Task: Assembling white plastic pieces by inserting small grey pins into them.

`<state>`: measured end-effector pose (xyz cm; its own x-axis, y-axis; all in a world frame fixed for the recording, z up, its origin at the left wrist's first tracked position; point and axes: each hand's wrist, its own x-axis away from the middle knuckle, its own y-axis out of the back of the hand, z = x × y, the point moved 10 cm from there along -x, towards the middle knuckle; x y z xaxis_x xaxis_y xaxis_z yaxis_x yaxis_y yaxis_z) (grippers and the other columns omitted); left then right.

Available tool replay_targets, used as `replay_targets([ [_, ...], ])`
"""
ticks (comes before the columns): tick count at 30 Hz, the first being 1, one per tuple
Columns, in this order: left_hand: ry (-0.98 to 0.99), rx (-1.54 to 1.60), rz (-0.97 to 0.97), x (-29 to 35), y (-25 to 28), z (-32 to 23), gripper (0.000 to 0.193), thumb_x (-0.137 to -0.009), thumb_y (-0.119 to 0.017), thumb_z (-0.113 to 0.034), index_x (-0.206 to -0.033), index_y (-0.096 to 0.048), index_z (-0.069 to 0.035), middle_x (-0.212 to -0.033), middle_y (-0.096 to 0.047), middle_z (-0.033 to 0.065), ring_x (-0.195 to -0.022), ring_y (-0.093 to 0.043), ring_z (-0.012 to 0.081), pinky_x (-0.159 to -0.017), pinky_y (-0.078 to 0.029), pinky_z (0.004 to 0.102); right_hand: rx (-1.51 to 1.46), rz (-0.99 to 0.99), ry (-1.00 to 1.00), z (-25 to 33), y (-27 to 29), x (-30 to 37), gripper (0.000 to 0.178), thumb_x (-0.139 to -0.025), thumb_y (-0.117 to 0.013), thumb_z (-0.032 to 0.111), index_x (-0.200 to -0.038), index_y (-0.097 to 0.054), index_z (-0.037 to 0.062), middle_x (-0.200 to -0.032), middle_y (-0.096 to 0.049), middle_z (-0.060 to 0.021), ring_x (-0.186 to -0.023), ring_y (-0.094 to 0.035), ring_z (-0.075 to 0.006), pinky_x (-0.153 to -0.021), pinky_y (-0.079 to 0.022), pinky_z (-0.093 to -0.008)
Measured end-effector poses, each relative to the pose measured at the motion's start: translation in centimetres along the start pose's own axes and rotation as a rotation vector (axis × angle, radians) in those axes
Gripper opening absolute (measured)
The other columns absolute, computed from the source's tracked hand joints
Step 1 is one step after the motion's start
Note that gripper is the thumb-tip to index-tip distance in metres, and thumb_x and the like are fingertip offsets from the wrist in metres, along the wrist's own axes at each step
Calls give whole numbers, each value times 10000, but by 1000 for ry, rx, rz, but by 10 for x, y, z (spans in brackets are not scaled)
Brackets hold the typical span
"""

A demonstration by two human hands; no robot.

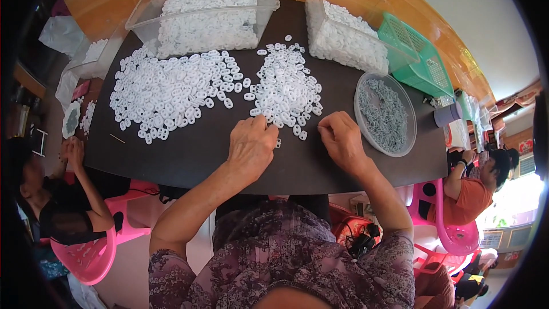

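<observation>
On the dark surface (309, 169) I'd work just below the central heap of white two-holed pieces (289, 86), drawing them off singly with a light pinch, so neighbours don't slide along. The round clear tub (412, 137) of grey bits (380, 117) sits to the right of the right hand (342, 140), whose fingers bunch together near the heap's lower right. The left hand (253, 144) curls at the heap's lower edge. I can't tell whether either grips anything. One loose white piece (278, 143) lies just right of the left hand's fingers.
</observation>
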<state>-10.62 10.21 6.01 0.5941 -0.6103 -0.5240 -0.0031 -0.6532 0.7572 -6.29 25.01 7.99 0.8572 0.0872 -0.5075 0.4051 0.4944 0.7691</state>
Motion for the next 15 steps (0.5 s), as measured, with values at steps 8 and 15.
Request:
replay_targets([
  [8, -108, -145, 19, 0, -10, -26, 150, -655, -700, -55, -669, -550, -49, -709, -476, 93, -679, -535, 262, -599, -408, 371, -58, -25, -82, 15, 9, 7, 149, -709, -631, -65, -796, -548, 24, -739, -556, -119, -702, -550, -314, -603, -447, -394],
  [15, -154, -107, 28, 6, -15, -44, 111, -633, -594, -24, -691, -503, -48, -698, -467, 104, -644, -517, 248, -591, -402, 368, -139, -93, -98, 27, 11, 14, 176, -752, -660, -44, -903, -606, 28, -784, -566, -91, -659, -574, -208, -547, -461, -293],
])
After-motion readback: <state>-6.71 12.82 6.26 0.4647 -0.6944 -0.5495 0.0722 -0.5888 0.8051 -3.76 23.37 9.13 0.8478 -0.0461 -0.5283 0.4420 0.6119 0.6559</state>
